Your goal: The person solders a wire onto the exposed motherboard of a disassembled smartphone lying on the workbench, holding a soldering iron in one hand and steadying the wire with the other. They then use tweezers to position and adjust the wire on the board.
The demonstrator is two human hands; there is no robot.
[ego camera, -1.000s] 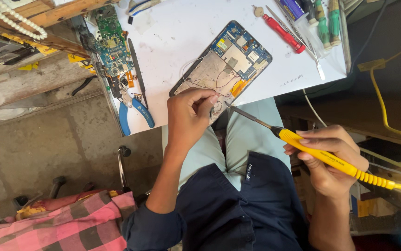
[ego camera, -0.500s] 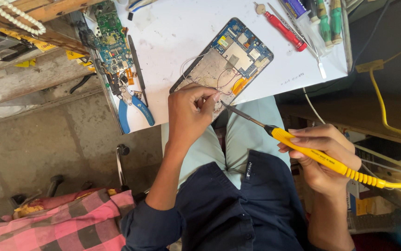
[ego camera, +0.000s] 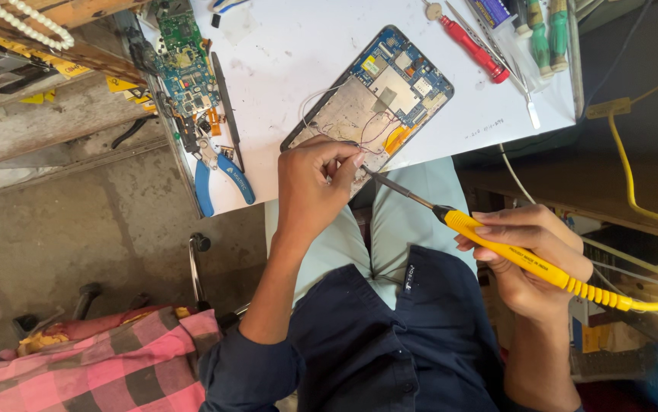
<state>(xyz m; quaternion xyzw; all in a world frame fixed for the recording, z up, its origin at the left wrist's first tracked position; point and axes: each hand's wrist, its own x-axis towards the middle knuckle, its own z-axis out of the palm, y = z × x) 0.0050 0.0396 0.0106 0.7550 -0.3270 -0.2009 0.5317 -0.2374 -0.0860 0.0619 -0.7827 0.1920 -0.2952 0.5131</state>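
Head view, looking down at a white counter. An opened tablet lies on it near the edge, back cover off, blue circuit board and thin wires exposed; soldering seems under way, not finished. The left hand rests at the tablet's lower edge, fingers pinched together, apparently on a thin wire. The right hand is clamped around a yellow soldering iron, tip aimed beside the left fingertips. Blue pliers lie nearby
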